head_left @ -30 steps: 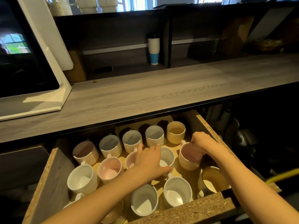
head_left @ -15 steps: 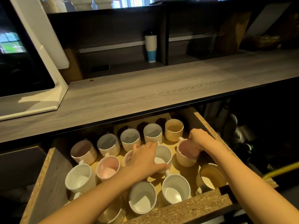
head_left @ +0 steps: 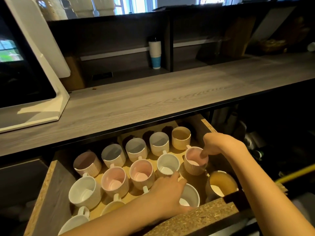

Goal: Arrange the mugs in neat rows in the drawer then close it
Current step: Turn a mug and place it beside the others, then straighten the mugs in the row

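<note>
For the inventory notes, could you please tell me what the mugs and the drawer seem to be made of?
The mugs, such as the pink one, look like glazed ceramic: smooth interiors catch the light, and several have ribbed outer walls. The drawer looks like chipboard with a dark wood-grain facing: its cut top edges show speckled, pressed chips.

No readable text, brand, number or sign can be made out anywhere here. The mugs in the drawer (head_left: 201,217) are plain, with 0 print seen on them. Nothing legible is shown on the blue and white paper cup stack (head_left: 155,54) up on the shelf, and the dark screen (head_left: 20,68) at the left only carries a window reflection. The small dark plate on the back wall is too blurred to be read.
</note>
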